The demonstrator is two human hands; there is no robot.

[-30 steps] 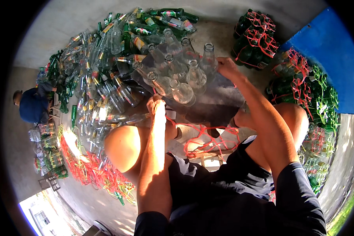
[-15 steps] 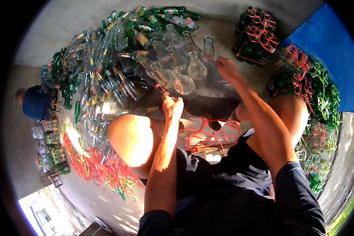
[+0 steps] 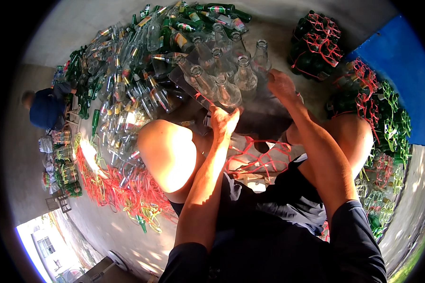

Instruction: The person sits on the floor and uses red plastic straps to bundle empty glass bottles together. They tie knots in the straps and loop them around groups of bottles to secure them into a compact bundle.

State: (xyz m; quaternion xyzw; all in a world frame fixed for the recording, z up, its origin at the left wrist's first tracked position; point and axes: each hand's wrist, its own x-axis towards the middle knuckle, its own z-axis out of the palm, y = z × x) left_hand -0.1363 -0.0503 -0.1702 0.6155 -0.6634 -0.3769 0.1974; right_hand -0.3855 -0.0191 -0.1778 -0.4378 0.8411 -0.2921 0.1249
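Standing upright, necks up, the clear glass bottles cluster just beyond my left hand, which pinches a red strap; my right hand, apart from it, flanks the rightmost bottle, its grip unclear.

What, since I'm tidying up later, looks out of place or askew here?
One green bottle pokes from the tangled red and yellow-green strands, apart from the bottle heap. The grouped clear bottles by the left hand look orderly.
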